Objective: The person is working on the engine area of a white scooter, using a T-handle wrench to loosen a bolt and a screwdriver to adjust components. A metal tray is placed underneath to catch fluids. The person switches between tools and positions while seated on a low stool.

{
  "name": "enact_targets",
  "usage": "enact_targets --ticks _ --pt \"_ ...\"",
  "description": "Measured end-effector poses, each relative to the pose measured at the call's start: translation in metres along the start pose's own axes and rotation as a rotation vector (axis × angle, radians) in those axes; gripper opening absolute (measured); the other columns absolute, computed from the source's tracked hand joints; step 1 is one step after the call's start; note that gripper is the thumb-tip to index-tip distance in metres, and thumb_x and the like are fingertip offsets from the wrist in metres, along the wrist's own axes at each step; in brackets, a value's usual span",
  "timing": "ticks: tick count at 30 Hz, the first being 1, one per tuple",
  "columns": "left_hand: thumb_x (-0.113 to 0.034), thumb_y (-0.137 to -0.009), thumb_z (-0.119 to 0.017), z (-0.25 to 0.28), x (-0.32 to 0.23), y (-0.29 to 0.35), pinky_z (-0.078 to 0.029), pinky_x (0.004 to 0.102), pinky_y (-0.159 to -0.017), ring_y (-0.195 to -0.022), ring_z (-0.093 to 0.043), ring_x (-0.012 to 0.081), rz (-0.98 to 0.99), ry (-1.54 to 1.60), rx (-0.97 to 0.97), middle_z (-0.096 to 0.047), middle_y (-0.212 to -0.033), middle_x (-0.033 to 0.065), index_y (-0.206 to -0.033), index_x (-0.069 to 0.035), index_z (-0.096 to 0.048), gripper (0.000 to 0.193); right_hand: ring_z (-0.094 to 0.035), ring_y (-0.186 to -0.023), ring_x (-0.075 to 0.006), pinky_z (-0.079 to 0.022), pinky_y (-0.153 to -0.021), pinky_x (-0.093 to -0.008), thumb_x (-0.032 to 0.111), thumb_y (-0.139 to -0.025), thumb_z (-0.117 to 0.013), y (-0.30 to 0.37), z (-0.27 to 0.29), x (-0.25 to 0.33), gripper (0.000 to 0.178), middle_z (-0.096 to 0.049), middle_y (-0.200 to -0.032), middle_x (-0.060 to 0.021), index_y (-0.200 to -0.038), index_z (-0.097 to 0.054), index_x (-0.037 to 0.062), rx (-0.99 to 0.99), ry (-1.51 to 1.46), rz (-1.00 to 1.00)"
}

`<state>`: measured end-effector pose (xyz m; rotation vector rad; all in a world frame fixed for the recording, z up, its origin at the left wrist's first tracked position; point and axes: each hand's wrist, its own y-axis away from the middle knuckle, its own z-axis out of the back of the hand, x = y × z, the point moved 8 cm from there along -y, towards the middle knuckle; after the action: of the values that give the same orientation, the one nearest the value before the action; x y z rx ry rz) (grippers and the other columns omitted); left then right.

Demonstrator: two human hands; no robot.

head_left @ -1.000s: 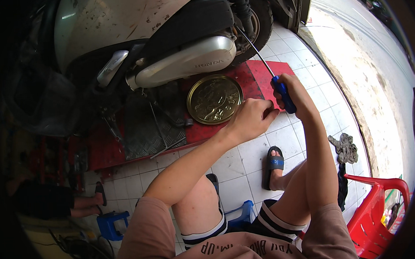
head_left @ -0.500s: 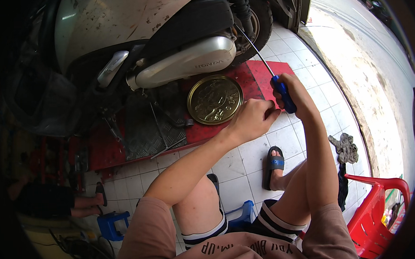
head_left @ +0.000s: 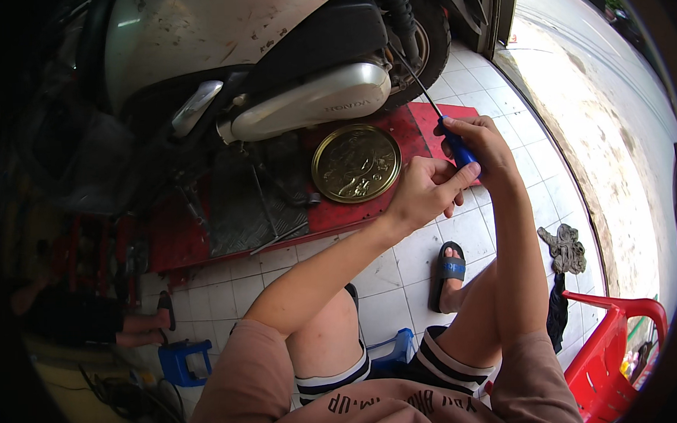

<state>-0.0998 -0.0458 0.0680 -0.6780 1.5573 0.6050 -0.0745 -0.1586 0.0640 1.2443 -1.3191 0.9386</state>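
Observation:
A long screwdriver with a blue handle [head_left: 461, 150] slants from my hands up to the rear of a scooter. Wrapped round the upper part of its handle is my right hand [head_left: 487, 148]. My left hand [head_left: 429, 191] pinches the handle's lower end, its thumb laid over it and the lower fingers curled loosely beneath. The thin dark shaft [head_left: 416, 78] reaches in beside the rear wheel [head_left: 431, 48], above the silver engine cover [head_left: 312, 104]; its tip is hidden there.
A round gold-coloured tray [head_left: 356, 164] lies on the red platform [head_left: 337, 217] under the scooter, near metal rods. Grey rags [head_left: 563, 248] and a red plastic chair [head_left: 612, 351] are on the right. A blue stool [head_left: 185, 362] stands left, near another person's legs [head_left: 141, 326].
My left hand has come right and closed on the lower end of the screwdriver's handle. My right hand's grip has shifted slightly, and the handle is turned a little. The view has shifted slightly.

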Motion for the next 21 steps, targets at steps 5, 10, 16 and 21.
enact_targets --ticks 5,10,16,21 --pt "-0.029 -0.090 -0.065 -0.002 -0.002 -0.006 -0.030 0.0205 -0.038 -0.043 -0.044 0.0042 -0.006 -0.070 -0.051 -0.053 -0.056 0.0019 -0.066 -0.001 -0.058 0.037 -0.052 -0.048 -0.0110 -0.040 -0.045 -0.0244 0.030 -0.082 -0.069 -0.009 0.008 0.004 0.036 -0.058 -0.057 -0.0061 -0.077 -0.068 -0.0048 -0.062 0.120 0.056" --pt "-0.027 -0.094 -0.058 -0.018 0.022 -0.013 -0.027 0.0219 -0.038 -0.042 -0.036 0.0045 0.079 0.165 0.035 -0.049 -0.059 0.0008 -0.076 -0.001 -0.055 0.031 -0.052 -0.048 -0.0107 -0.041 -0.045 -0.0253 0.031 -0.082 -0.070 0.000 0.015 0.016 0.036 -0.057 -0.054 -0.0060 -0.073 -0.069 -0.0038 -0.196 0.347 0.125" --pt "-0.031 -0.098 -0.050 -0.038 0.024 -0.016 -0.031 0.0221 -0.050 -0.058 -0.040 0.0077 0.083 0.467 0.199 -0.043 -0.070 -0.0010 -0.094 -0.002 -0.050 0.030 -0.057 -0.055 -0.0124 -0.048 -0.048 -0.0228 0.034 -0.093 -0.052 0.007 0.001 -0.002 0.045 -0.061 -0.073 -0.0077 -0.112 -0.059 -0.0059 0.168 -0.364 -0.091" --pt "-0.033 -0.097 -0.051 -0.031 0.010 -0.009 -0.034 0.0229 -0.052 -0.060 -0.044 0.0093 0.083 0.618 0.265 -0.046 -0.073 0.0003 -0.100 -0.002 -0.053 0.032 -0.059 -0.081 -0.0144 -0.056 -0.067 -0.0248 0.024 -0.094 -0.050 0.013 -0.032 -0.003 0.037 -0.060 -0.094 -0.0111 -0.115 -0.052 -0.0059 0.697 -0.919 -0.141"
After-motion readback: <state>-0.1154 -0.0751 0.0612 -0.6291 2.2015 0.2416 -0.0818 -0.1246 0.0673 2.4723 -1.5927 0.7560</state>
